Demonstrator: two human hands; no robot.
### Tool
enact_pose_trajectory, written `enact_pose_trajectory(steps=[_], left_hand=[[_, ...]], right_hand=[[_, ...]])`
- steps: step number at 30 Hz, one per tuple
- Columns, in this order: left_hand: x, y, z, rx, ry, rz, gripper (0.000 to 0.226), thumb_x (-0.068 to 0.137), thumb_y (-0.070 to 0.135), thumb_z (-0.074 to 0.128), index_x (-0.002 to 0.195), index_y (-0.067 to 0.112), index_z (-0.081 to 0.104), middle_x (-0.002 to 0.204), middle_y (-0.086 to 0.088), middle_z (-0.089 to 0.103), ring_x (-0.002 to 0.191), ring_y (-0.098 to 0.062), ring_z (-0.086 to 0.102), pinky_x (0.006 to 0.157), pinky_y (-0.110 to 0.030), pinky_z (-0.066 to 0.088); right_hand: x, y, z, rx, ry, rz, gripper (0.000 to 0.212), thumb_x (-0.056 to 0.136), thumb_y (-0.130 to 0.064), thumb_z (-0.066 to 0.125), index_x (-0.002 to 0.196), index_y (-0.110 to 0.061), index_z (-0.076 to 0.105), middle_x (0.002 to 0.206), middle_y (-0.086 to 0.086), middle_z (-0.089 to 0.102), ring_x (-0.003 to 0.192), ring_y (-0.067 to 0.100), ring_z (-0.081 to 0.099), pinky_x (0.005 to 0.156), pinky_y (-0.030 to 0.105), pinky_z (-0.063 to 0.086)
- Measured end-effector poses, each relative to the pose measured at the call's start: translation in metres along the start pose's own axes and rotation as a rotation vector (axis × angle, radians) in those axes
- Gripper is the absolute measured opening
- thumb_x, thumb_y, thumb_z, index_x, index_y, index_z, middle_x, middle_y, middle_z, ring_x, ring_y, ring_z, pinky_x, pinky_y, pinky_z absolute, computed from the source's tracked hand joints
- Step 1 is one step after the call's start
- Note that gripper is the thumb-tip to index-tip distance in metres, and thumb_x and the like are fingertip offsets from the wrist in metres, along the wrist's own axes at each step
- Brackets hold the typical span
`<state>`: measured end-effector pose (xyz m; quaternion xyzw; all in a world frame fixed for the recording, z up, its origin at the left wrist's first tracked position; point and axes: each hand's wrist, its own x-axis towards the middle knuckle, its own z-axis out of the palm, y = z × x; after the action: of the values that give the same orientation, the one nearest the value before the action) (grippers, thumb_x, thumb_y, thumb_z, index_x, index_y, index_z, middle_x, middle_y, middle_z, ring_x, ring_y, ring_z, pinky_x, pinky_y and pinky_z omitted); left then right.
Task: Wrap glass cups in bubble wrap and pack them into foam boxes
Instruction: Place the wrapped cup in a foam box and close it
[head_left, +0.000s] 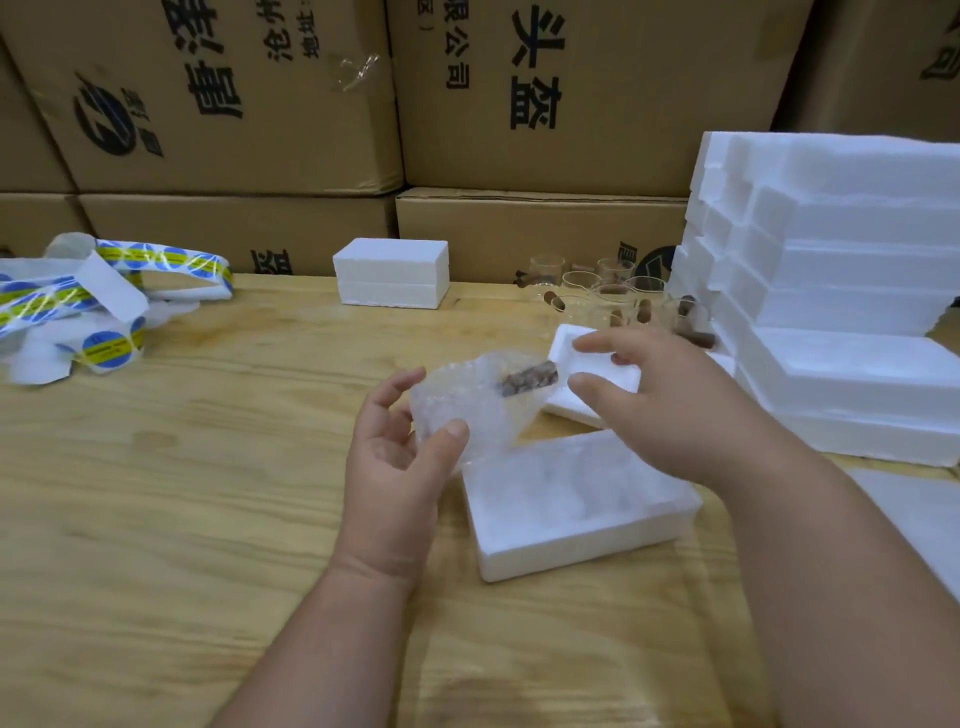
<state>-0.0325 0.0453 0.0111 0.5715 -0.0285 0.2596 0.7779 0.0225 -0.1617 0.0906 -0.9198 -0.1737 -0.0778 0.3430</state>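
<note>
Your L hand (402, 447) has 1 bubble-wrapped cup (470, 402) in a loose curled hold, thumb on the near side, fingers behind, up off the table (182, 493). A brown handle (527, 382) shows through the wrap at the cup's R end. Your R hand (670, 400) hovers just R of the cup, fingers half spread and gently bent, gripping nothing; can't tell if a fingertip touches the wrap.

Under the R hand: 1 open foam tray (563, 397). Nearer you, 1 foam box (576, 512) lying flat, just below the cup. 1 closed foam box (392, 273) sits at the table's back, well apart.

Behind the R hand, bare glass cups (602, 291) w/ brown handles, approx 6-7, overlap too much for an exact count. Far R: stack of foam pieces (841, 280), several layers. Far L: tangle of sticker strips (104, 296), blue/yellow round labels. Back wall: cardboard cartons (260, 104), at least 6 partly in view.
</note>
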Motion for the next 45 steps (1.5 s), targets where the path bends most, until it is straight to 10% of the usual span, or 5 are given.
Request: enact_pose_trajectory(steps=[12, 20, 32, 40, 45], left_hand=[[-0.025, 0.012, 0.005, 0.551, -0.419, -0.006, 0.056, 0.070, 0.045, 0.080, 0.121, 0.044, 0.058, 0.118, 0.017, 0.066, 0.114, -0.007, 0.064, 0.092, -0.021, 0.050], [-0.016, 0.013, -0.012, 0.791, -0.610, -0.289, 0.141, 0.045, 0.061, 0.096, 0.134, 0.081, -0.011, 0.135, 0.040, 0.037, 0.118, 0.022, 0.047, 0.090, 0.002, 0.038], [0.002, 0.009, -0.023, 0.741, -0.608, -0.281, 0.140, 0.048, 0.050, 0.099, 0.138, 0.078, -0.004, 0.149, 0.031, 0.034, 0.130, 0.008, 0.048, 0.112, -0.029, 0.043], [0.006, 0.010, -0.016, 0.660, -0.630, -0.176, 0.107, 0.068, 0.006, 0.083, 0.152, 0.037, 0.024, 0.118, 0.013, 0.071, 0.107, -0.009, 0.070, 0.093, -0.041, 0.057], [0.004, 0.002, -0.020, 0.649, -0.638, -0.184, 0.111, 0.064, 0.035, 0.091, 0.142, 0.069, 0.020, 0.129, 0.028, 0.064, 0.119, 0.006, 0.061, 0.099, -0.030, 0.053]], right_hand=[[-0.008, -0.015, -0.002, -0.057, -0.478, -0.099, 0.092, 0.052, -0.070, 0.084, 0.134, -0.062, 0.043, 0.117, -0.030, 0.055, 0.102, -0.010, 0.054, 0.081, 0.020, 0.051], [-0.012, -0.024, 0.011, -0.132, -0.483, -0.075, 0.059, 0.064, -0.050, 0.070, 0.121, -0.056, 0.054, 0.107, -0.031, 0.058, 0.090, -0.008, 0.060, 0.078, 0.023, 0.056], [-0.014, -0.059, 0.004, -0.055, 0.121, -0.307, 0.059, 0.084, -0.080, 0.040, 0.125, -0.045, 0.063, 0.124, -0.032, 0.052, 0.112, -0.009, 0.048, 0.084, 0.016, 0.037], [-0.020, -0.051, 0.078, -0.498, -0.299, -0.141, 0.064, 0.100, -0.053, 0.015, 0.157, -0.027, 0.023, 0.161, -0.012, 0.028, 0.152, 0.014, 0.014, 0.121, 0.044, 0.019], [-0.017, -0.054, 0.062, -0.344, -0.273, -0.100, 0.070, 0.096, -0.064, 0.009, 0.161, -0.037, 0.005, 0.169, -0.014, 0.003, 0.155, 0.006, -0.007, 0.126, 0.043, -0.002]])
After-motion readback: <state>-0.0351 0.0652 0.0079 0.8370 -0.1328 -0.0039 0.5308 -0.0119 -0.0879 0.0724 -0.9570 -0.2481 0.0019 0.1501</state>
